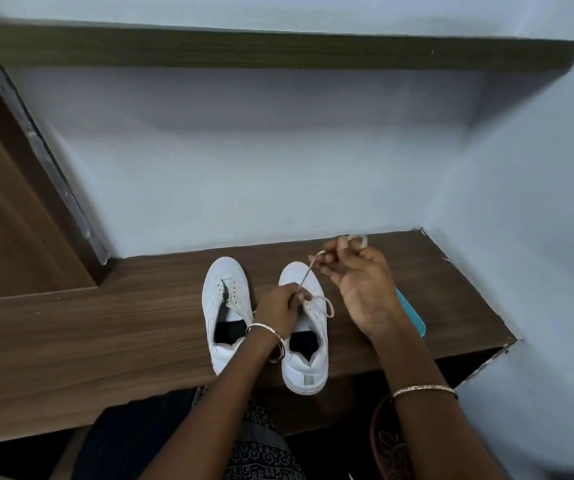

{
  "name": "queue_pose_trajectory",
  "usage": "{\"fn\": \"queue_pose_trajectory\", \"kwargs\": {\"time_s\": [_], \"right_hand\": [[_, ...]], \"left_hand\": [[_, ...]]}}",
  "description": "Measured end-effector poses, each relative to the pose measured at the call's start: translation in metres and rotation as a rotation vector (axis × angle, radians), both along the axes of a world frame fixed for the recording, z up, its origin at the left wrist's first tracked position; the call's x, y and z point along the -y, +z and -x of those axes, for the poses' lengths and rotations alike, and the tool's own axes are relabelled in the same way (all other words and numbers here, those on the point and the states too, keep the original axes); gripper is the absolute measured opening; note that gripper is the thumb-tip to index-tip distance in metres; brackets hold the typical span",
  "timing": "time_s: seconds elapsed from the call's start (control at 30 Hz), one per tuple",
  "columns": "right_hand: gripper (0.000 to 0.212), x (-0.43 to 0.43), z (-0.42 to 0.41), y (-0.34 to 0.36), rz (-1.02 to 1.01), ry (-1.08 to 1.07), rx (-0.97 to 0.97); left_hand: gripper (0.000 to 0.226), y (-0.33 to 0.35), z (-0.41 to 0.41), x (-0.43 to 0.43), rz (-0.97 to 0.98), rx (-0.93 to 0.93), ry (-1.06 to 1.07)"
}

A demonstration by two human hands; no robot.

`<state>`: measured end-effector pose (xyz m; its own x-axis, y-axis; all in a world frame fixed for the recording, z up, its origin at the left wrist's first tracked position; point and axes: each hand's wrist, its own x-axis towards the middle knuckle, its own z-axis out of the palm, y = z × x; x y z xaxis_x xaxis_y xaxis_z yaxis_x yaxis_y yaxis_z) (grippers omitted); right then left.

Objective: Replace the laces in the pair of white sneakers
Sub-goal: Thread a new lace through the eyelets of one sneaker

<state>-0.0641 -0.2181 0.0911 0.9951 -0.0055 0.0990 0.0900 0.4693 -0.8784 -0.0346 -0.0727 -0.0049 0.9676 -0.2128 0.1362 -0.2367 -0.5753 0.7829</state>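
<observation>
Far left: a dark wooden door frame (46,161) slanting down to a brown wood-grain desk (105,327) set into a pale blue wall niche (244,161), under a dark shelf edge (278,46).

Centre-left on the desk: the left sneaker (225,306), white, toe toward the wall, eyelets bare, tongue loose and frayed at its top, dark insole showing.

Just beside it, nearly touching: the right sneaker (304,341), also white, toe toward the wall, heel at the desk's near edge, a grey tab on the heel.

Between the two shoes and over the right one's eyelets: the left hand (277,311), bangles on the wrist, fingers clenched around a cream lace (304,277) at the shoe's throat. A loose loop of the same lace lying across the right side of the shoe.

Rising from that grip up and to the right: the lace pulled taut to the right hand (358,282), raised above the toe, palm toward the camera, fingertips pinching the lace, its free end curled over the fingers. A single bangle lower on that forearm.

Behind the right wrist, flat on the desk: a turquoise object (413,317), mostly hidden, kind unclear.

Bottom edge: dark patterned clothing (258,445) on the lap.
</observation>
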Motion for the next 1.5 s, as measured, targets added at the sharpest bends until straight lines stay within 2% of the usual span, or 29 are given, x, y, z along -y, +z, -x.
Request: {"fn": "queue_pose_trajectory", "kwargs": {"time_s": [0.07,0.23,0.3,0.4,0.43,0.5,0.57,0.7,0.83,0.93,1.03,1.1,1.2,1.27,1.37,1.43,1.5], "right_hand": [[0.021,0.017,0.005,0.006,-0.167,0.005,-0.05],[0.025,0.046,0.01,0.0,-0.189,-0.19,-0.218],[0.022,0.047,0.009,-0.013,-0.082,-0.21,-0.278],[0.012,0.04,0.01,-0.037,0.286,-0.067,-0.289],[0.014,0.035,0.011,-0.043,0.423,0.0,-0.27],[0.033,0.022,0.008,-0.054,0.625,0.101,-0.221],[0.039,0.006,0.001,-0.058,0.712,0.14,-0.153],[0.011,-0.018,-0.017,-0.057,0.836,-0.016,-0.07],[0.021,-0.018,-0.027,-0.053,0.829,-0.06,-0.057],[0.015,-0.012,-0.022,-0.055,0.705,-0.022,-0.096],[0.017,-0.002,-0.016,-0.064,0.659,0.001,-0.096],[0.021,0.003,-0.011,-0.067,0.537,0.023,-0.119],[0.021,0.01,0.003,-0.071,0.465,0.095,-0.147],[0.02,0.019,0.011,-0.077,0.543,0.207,-0.155],[0.043,0.038,0.014,-0.084,0.99,0.486,-0.032],[0.066,0.046,0.01,-0.083,1.135,0.632,0.013],[0.073,0.049,0.005,-0.076,1.146,0.641,-0.011]], "left_hand": [[0.025,0.01,-0.004,-0.004,-0.093,0.057,0.101],[0.03,0.053,-0.008,-0.004,0.08,0.16,0.219],[0.03,0.073,-0.006,0.003,0.176,0.224,0.2],[0.033,0.101,-0.003,0.008,0.31,0.26,0.186],[0.033,0.11,-0.001,0.01,0.314,0.27,0.168],[0.033,0.127,0.001,0.011,0.313,0.277,0.122],[0.034,0.142,0.005,0.013,0.348,0.244,0.091],[0.032,0.158,0.014,0.013,0.494,0.083,0.061],[0.024,0.153,0.015,0.0,0.588,-0.091,-0.115],[0.046,0.129,0.006,-0.022,0.406,-0.221,-0.223],[0.054,0.087,-0.009,-0.043,0.119,-0.246,-0.016],[0.044,0.058,-0.016,-0.052,-0.044,-0.215,0.138],[0.025,0.028,-0.02,-0.049,-0.24,-0.241,0.114],[0.024,0.019,-0.019,-0.043,-0.371,-0.257,0.039],[0.026,0.015,-0.021,-0.041,-0.49,-0.255,0.006],[0.032,0.015,-0.024,-0.043,-0.41,-0.285,0.048],[0.036,0.019,-0.025,-0.043,-0.205,-0.342,0.1]]}}
